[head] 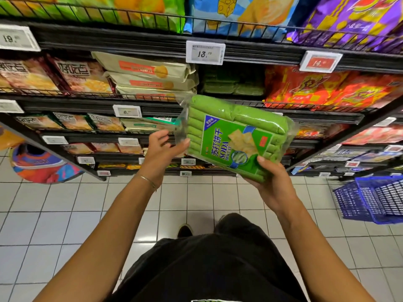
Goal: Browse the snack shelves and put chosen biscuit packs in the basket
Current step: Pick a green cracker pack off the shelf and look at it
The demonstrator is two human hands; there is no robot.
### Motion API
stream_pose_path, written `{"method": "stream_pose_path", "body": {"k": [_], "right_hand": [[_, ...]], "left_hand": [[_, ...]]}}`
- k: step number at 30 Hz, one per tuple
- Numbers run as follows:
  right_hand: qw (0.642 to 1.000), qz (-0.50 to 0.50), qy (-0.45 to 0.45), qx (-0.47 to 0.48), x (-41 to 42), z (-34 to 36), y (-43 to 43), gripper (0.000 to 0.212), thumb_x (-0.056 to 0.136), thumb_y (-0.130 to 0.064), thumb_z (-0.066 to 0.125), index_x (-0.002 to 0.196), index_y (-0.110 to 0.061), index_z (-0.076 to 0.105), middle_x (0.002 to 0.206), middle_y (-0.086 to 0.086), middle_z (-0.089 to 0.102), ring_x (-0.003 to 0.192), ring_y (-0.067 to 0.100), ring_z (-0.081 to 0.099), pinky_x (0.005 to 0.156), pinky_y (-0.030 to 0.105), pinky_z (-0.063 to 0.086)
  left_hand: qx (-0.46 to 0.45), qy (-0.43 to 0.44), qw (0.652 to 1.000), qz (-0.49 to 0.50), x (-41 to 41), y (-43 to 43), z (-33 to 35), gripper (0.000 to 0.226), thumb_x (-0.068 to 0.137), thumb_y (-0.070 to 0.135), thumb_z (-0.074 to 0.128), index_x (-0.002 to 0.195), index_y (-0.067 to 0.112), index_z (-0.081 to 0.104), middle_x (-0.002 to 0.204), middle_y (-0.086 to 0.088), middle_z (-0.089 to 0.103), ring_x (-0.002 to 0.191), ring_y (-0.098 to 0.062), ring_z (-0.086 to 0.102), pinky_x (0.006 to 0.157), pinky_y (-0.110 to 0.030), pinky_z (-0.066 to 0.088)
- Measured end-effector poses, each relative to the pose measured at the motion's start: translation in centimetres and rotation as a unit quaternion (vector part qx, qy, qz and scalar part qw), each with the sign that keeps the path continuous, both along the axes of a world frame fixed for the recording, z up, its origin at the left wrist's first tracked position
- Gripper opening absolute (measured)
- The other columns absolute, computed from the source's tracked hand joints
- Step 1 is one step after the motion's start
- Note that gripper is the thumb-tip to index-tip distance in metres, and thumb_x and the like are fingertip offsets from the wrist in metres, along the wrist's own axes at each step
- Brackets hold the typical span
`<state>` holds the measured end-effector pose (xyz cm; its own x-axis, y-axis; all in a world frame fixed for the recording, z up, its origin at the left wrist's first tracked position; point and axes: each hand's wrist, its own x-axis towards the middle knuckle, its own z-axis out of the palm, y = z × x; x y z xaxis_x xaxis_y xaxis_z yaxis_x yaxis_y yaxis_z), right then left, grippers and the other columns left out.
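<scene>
Your right hand (275,184) grips the green soda biscuit pack (235,136); your left hand (162,150), fingers relaxed, touches its edge. Dropping it into the blue basket (370,199) remains.

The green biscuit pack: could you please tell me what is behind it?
Behind the green biscuit pack run dark shelves with price tags; more green packs sit above. The goods directly behind it, and the fingers of the right hand, are covered.

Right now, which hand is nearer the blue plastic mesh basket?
Right. The right hand, gripping the green soda biscuit pack, is left of the blue mesh basket; the left hand is farther left, touching the pack's other edge.
</scene>
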<state>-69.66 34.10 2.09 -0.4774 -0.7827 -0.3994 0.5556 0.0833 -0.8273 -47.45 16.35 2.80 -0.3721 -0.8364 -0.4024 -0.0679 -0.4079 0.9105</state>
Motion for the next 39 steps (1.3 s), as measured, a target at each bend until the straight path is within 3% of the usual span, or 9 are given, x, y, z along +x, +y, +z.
{"method": "stream_pose_path", "body": {"k": [3, 7, 11, 14, 19, 23, 31, 34, 39], "right_hand": [[0.999, -0.015, -0.044, 0.023, -1.8, -0.3, 0.6, 0.030, 0.083, -0.023, 0.067, 0.109, -0.025, 0.081, 0.121, 0.008, 0.076, 0.104, 0.030, 0.076, 0.077, 0.044, 0.064], [0.998, 0.016, -0.022, 0.062, -5.0, 0.1, -0.4, 0.028, 0.080, -0.028, 0.068, 0.104, -0.025, 0.082, 0.115, 0.008, 0.078, 0.099, 0.029, 0.077, 0.074, 0.041, 0.064], [0.994, 0.038, 0.043, 0.094, -8.3, 0.9, -3.4, 0.041, 0.083, -0.035, 0.070, 0.122, -0.023, 0.069, 0.119, 0.005, 0.077, 0.104, 0.026, 0.076, 0.075, 0.039, 0.062], [0.994, -0.001, 0.079, 0.071, -10.3, 1.4, -6.3, 0.024, 0.087, -0.035, 0.068, 0.107, -0.021, 0.062, 0.107, 0.002, 0.076, 0.099, 0.023, 0.073, 0.074, 0.035, 0.060], [0.961, 0.000, 0.237, 0.140, -13.6, 2.1, -10.0, 0.009, 0.095, -0.039, 0.061, 0.094, -0.032, 0.066, 0.111, 0.002, 0.066, 0.101, 0.019, 0.061, 0.087, 0.037, 0.047], [0.942, 0.004, 0.319, 0.106, -15.1, 1.9, -12.1, 0.015, 0.104, -0.027, 0.056, 0.090, -0.027, 0.061, 0.103, 0.012, 0.054, 0.088, 0.018, 0.052, 0.078, 0.027, 0.044], [0.937, -0.141, 0.301, 0.103, -15.3, 2.6, -15.8, 0.006, 0.098, -0.015, 0.066, 0.102, -0.012, 0.063, 0.089, -0.002, 0.064, 0.082, 0.013, 0.058, 0.082, 0.035, 0.048], [0.941, -0.121, 0.294, 0.118, -15.5, 2.9, -17.0, 0.012, 0.097, -0.019, 0.068, 0.104, -0.011, 0.062, 0.099, 0.006, 0.069, 0.085, 0.017, 0.062, 0.081, 0.036, 0.048], [0.956, -0.074, 0.250, 0.133, -15.6, 2.2, -17.6, 0.017, 0.098, -0.025, 0.068, 0.102, -0.014, 0.057, 0.100, 0.002, 0.063, 0.089, 0.019, 0.059, 0.077, 0.035, 0.044]], "left_hand": [[-0.034, 0.019, 0.999, -0.037, -2.0, -1.3, -0.6, 0.093, 0.069, 0.032, 0.085, 0.149, 0.024, 0.038, 0.151, -0.002, 0.049, 0.134, -0.019, 0.054, 0.104, -0.037, 0.052], [-0.083, 0.033, 0.985, -0.148, -4.9, -2.6, -1.0, 0.039, 0.098, 0.008, 0.064, 0.133, 0.023, 0.059, 0.126, 0.002, 0.073, 0.116, -0.014, 0.068, 0.090, -0.027, 0.057], [-0.090, -0.015, 0.991, -0.099, -7.9, -2.9, -1.1, 0.035, 0.105, 0.002, 0.050, 0.117, 0.033, 0.060, 0.107, 0.019, 0.076, 0.101, 0.005, 0.069, 0.084, -0.016, 0.055], [-0.083, -0.033, 0.995, -0.042, -9.8, -3.4, -1.1, 0.030, 0.104, 0.006, 0.053, 0.115, 0.034, 0.058, 0.121, -0.001, 0.069, 0.112, -0.013, 0.068, 0.098, -0.040, 0.057], [-0.151, -0.067, 0.986, 0.015, -12.6, -5.7, 0.4, 0.026, 0.096, 0.022, 0.060, 0.118, 0.031, 0.049, 0.111, -0.020, 0.068, 0.094, -0.029, 0.068, 0.082, -0.053, 0.060], [-0.209, -0.094, 0.972, 0.054, -15.2, -7.5, 1.4, 0.022, 0.102, 0.011, 0.056, 0.107, 0.029, 0.045, 0.082, 0.001, 0.054, 0.058, 0.000, 0.049, 0.053, -0.023, 0.046], [-0.224, -0.158, 0.945, 0.176, -18.5, -9.0, 1.7, 0.028, 0.095, 0.016, 0.069, 0.075, 0.019, 0.050, 0.071, 0.000, 0.052, 0.061, -0.014, 0.045, 0.064, -0.030, 0.038], [-0.213, -0.213, 0.932, 0.203, -19.4, -9.1, 1.9, 0.022, 0.092, 0.021, 0.073, 0.083, 0.010, 0.056, 0.084, -0.014, 0.060, 0.073, -0.026, 0.053, 0.071, -0.037, 0.045], [-0.206, -0.200, 0.931, 0.227, -19.9, -8.7, 2.0, 0.026, 0.093, 0.018, 0.073, 0.077, 0.022, 0.052, 0.078, 0.000, 0.057, 0.077, -0.023, 0.055, 0.076, -0.035, 0.046]]}}
